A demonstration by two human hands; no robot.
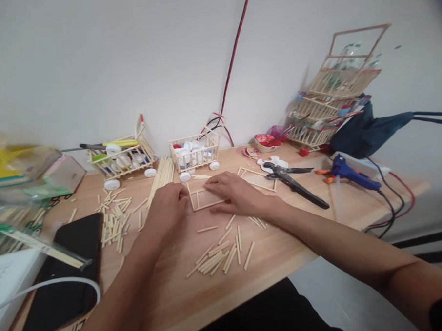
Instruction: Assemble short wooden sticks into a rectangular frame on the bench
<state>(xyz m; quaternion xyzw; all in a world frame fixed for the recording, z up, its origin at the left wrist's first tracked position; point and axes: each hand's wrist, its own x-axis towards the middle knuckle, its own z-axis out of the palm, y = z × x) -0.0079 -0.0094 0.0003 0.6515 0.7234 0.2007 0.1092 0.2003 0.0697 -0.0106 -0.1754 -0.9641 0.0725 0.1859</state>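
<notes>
A small rectangular frame of thin wooden sticks [194, 208] lies flat on the table between my hands, with a crosspiece near its left end. My left hand [170, 201] is closed, fingertips pinched at the frame's left edge; whether a loose stick is in them is hidden. Over the frame's right part rests my right hand [235, 195], its fingers at the far side and its thumb at the near side, steadying it. That hand covers the frame's right end. Short cut sticks [217, 258] lie in a loose pile nearer to me.
Left are more cut sticks [115, 221], long sticks [161, 178] and a black phone [70, 274]. Behind stand two wheeled stick carts, one left [123, 160], one central [194, 154]. Right are a second frame [260, 185], black cutters [295, 184], a blue glue gun [355, 174] and stacked stick baskets [321, 107].
</notes>
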